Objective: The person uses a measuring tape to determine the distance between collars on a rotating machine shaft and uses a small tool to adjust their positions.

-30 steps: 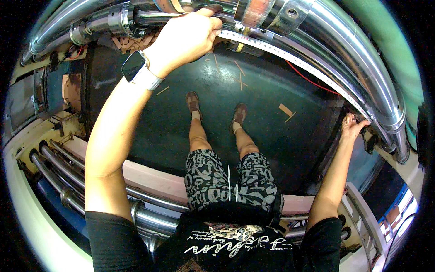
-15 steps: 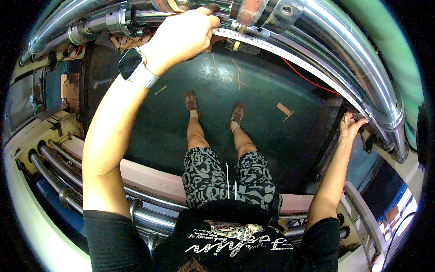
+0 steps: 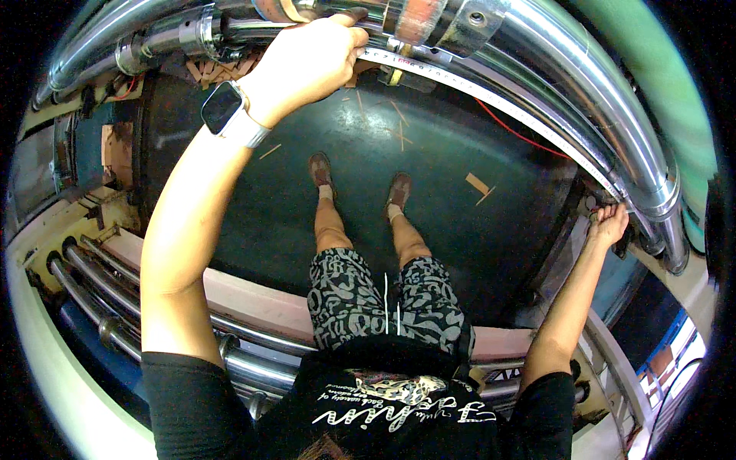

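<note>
A white measuring tape with dark markings stretches along the near side of a polished steel shaft, bending with the fisheye view. My left hand, a watch on its wrist, is closed around the tape's left part, up against the machine's shafts. Some of its fingertips are hidden behind the hand. At the far right, my right hand is closed with its fingertips at the tape's other end, close beside the shaft. What lies inside that palm is hidden.
A metal collar and a rust-coloured band sit on the shaft between my hands. Below the tape hangs a red hose. Cardboard scraps lie on the dark floor. Behind me run more steel bars.
My right hand has shifted slightly outward to the right, and its thumb, stuck out before, is now drawn in with the fingers. My left hand stays nearly in place on the tape.
</note>
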The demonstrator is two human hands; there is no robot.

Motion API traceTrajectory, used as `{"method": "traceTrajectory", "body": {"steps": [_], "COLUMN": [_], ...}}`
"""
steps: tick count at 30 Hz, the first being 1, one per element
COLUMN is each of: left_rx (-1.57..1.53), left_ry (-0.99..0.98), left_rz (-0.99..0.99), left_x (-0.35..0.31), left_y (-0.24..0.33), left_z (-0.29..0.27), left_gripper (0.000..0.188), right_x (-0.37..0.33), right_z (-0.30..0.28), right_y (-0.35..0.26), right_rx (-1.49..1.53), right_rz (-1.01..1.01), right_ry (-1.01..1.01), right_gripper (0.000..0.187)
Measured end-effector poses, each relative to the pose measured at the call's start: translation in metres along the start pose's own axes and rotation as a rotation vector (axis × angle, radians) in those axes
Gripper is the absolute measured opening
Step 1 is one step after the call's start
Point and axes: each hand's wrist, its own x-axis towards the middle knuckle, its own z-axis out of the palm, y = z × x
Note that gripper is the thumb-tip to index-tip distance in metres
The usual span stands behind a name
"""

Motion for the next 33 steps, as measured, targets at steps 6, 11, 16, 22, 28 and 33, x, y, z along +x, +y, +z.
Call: {"method": "traceTrajectory", "body": {"steps": [6, 11, 16, 22, 28, 33], "left_rx": [-0.04, -0.078, -0.041, 0.033, 0.105, 0.099], "left_ry": [-0.015, -0.032, 0.018, 0.139, 0.078, 0.121], "left_rz": [-0.015, 0.037, 0.046, 0.061, 0.014, 0.024], "left_x": [-0.001, 0.002, 0.01, 0.008, 0.006, 0.004], "left_y": [-0.001, 0.011, 0.018, 0.016, 0.021, 0.017], "left_z": [0.0, -0.002, 0.013, 0.019, 0.01, 0.016], "left_gripper": [0.02, 0.023, 0.028, 0.027, 0.027, 0.027], "right_x": [0.021, 0.022, 0.011, -0.009, -0.041, -0.054], "right_z": [-0.015, -0.015, 0.001, 0.017, 0.009, -0.007], "right_y": [0.008, 0.009, 0.006, -0.004, 0.006, 0.019], "right_rx": [0.066, 0.095, 0.063, 0.082, 0.096, 0.021], "right_rz": [0.02, 0.037, 0.022, 0.043, 0.195, 0.236], "right_ry": [0.009, -0.029, 0.046, 0.012, 0.181, 0.118], "right_gripper": [0.008, 0.006, 0.006, 0.015, 0.041, 0.04]}}
